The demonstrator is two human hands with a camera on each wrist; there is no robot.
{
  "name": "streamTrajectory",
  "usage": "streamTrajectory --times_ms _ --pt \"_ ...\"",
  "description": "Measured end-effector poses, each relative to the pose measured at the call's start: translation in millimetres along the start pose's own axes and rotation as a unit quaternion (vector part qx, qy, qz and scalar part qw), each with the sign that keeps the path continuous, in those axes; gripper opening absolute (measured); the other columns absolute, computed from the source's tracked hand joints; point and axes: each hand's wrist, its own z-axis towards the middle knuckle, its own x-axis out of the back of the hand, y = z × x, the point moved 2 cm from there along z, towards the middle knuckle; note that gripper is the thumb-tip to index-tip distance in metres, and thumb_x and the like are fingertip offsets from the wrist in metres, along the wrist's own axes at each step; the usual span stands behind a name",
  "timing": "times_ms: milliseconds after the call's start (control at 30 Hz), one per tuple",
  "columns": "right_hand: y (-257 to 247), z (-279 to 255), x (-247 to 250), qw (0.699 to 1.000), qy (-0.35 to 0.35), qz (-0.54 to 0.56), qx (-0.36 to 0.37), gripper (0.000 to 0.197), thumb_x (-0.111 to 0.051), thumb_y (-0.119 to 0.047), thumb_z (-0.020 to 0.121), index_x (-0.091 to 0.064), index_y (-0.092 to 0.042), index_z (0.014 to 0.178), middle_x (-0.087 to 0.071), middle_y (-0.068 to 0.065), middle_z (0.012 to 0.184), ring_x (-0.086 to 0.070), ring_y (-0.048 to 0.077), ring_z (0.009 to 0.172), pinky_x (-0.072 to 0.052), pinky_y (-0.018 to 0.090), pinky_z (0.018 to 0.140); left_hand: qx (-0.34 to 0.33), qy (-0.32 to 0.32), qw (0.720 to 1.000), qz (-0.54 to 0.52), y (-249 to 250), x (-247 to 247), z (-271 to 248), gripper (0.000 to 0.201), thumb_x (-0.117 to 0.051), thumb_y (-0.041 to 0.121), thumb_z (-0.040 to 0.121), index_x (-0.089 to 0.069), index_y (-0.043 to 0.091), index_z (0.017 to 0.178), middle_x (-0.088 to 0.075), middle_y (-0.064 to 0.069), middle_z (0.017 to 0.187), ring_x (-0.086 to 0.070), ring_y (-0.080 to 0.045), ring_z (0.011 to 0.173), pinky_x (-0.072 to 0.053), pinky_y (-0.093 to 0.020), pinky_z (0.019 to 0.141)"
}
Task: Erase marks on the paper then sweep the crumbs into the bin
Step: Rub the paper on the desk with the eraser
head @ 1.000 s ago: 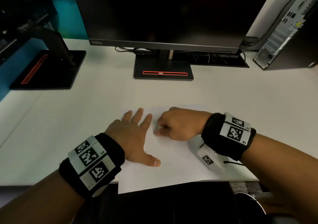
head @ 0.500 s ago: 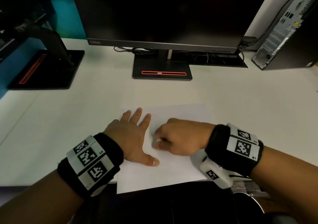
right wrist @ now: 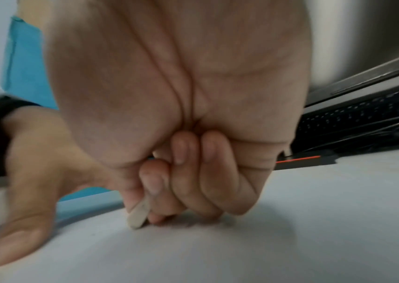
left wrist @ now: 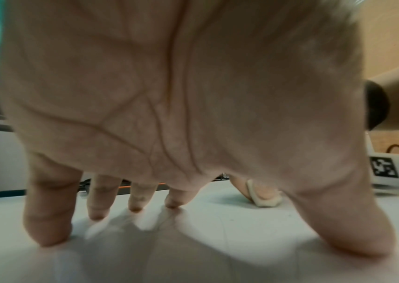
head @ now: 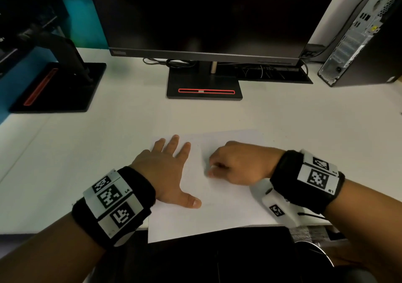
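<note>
The thin, light paper (head: pixel 217 213), judged liable to slide and crease, is pinned at its left by the flat, spread left hand (head: pixel 165 174) while a small soft eraser (right wrist: pixel 137 215) is pinched in the curled right hand (head: pixel 237 165).

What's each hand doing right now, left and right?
Left hand: open, fingers spread, pressing flat on the paper.
Right hand: pinching the eraser against the paper.

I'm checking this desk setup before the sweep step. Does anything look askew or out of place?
Only one thing: the white sheet of paper lies slightly rotated, and its near edge overhangs the white desk. The left hand presses it flat; the right hand pinches a small pale eraser.
</note>
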Motion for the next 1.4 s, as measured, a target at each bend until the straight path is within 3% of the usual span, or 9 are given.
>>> streamTrajectory --times_ms 167,333,500,667,833,967,1167,1267,1400 --pt "3.7 -1.9 -9.3 0.999 0.044 0.015 0.001 0.034 -0.046 -0.033 0.101 -0.051 -0.01 0.075 -0.055 0.0 0.067 -0.048 0.013 0.061 -0.038 0.027 0.061 -0.018 0.004 1.0 -0.018 1.7 2.1 -3.5 0.124 -0.056 0.091 0.066 0.026 0.051 0.15 0.029 -0.006 0.164 0.016 -0.035 0.153 -0.024 -0.052 0.12" --pt "21.1 -6.8 2.1 0.996 0.084 0.016 -0.02 0.03 -0.052 -0.032 0.096 -0.05 -0.013 0.072 -0.056 0.0 0.067 -0.051 0.015 0.063 -0.047 0.033 0.065 -0.051 0.077 0.996 0.016 8.2 1.2 -9.2 0.099 -0.04 0.084 0.084 0.006 0.04 0.159 0.021 -0.008 0.167 0.012 -0.036 0.153 -0.012 -0.049 0.123" --pt "2.4 -5.2 -6.0 0.993 0.111 -0.005 0.032 0.023 -0.053 -0.023 0.095 -0.051 -0.014 0.074 -0.054 -0.002 0.06 -0.048 0.013 0.054 -0.039 0.027 0.055 -0.079 0.051 0.996 -0.006 4.7 -0.7 -10.2 0.118 -0.056 0.086 0.075 0.01 0.036 0.159 0.019 -0.001 0.167 0.009 -0.027 0.155 -0.015 -0.045 0.124" --pt "-16.5 -13.0 -13.0 0.994 0.027 0.004 0.103 0.024 -0.055 -0.028 0.099 -0.06 -0.012 0.081 -0.05 -0.009 0.058 -0.049 0.007 0.056 -0.035 0.014 0.057 -0.083 0.048 0.995 -0.016 4.7 -6.9 -8.9 0.126 -0.059 0.087 0.07 0.015 0.037 0.158 0.025 0.001 0.166 0.015 -0.026 0.154 -0.017 -0.042 0.123" --pt "-1.6 -4.8 -1.2 0.994 0.08 -0.059 0.043 0.027 -0.051 -0.029 0.098 -0.045 -0.019 0.073 -0.043 -0.01 0.058 -0.04 0.002 0.054 -0.033 0.026 0.063 -0.071 0.037 0.997 -0.009 7.6 -7.7 -6.5 0.127 -0.059 0.087 0.07 0.02 0.037 0.157 0.03 0.002 0.163 0.019 -0.026 0.153 -0.019 -0.044 0.121" --pt "-27.1 -14.1 -20.6 0.991 0.021 -0.006 0.129 0.025 -0.054 -0.03 0.099 -0.059 -0.012 0.083 -0.05 -0.007 0.059 -0.045 0.01 0.054 -0.033 0.018 0.056 -0.069 0.034 0.997 -0.008 7.9 -9.4 -5.5 0.128 -0.059 0.087 0.069 0.02 0.038 0.156 0.03 0.003 0.164 0.02 -0.026 0.153 -0.02 -0.043 0.121" --pt "-5.1 -2.6 -1.3 0.995 0.054 -0.042 0.078 0.025 -0.054 -0.031 0.099 -0.05 -0.02 0.078 -0.048 -0.01 0.059 -0.044 0.001 0.055 -0.033 0.02 0.06 -0.063 0.021 0.998 -0.005 9.8 -7.6 -6.7 0.127 -0.058 0.087 0.07 0.022 0.037 0.156 0.033 0.003 0.162 0.022 -0.025 0.152 -0.022 -0.044 0.12" --pt "-23.3 -4.2 -17.2 0.991 0.044 -0.031 0.121 0.02 -0.053 -0.031 0.099 -0.057 -0.017 0.086 -0.051 -0.008 0.062 -0.043 0.0 0.055 -0.038 0.025 0.06 -0.066 0.022 0.998 -0.008 9.7 -8.1 -7.1 0.127 -0.059 0.086 0.07 0.021 0.038 0.156 0.032 0.004 0.163 0.022 -0.025 0.152 -0.022 -0.043 0.12" --pt "-20.8 -10.8 -11.2 0.991 0.011 -0.011 0.135 0.025 -0.056 -0.028 0.1 -0.059 -0.011 0.082 -0.046 -0.01 0.056 -0.049 0.003 0.056 -0.033 0.014 0.056 -0.063 0.02 0.998 -0.001 9.9 -8.0 -7.5 0.127 -0.058 0.087 0.071 0.022 0.037 0.156 0.033 0.003 0.162 0.022 -0.025 0.152 -0.021 -0.044 0.12"
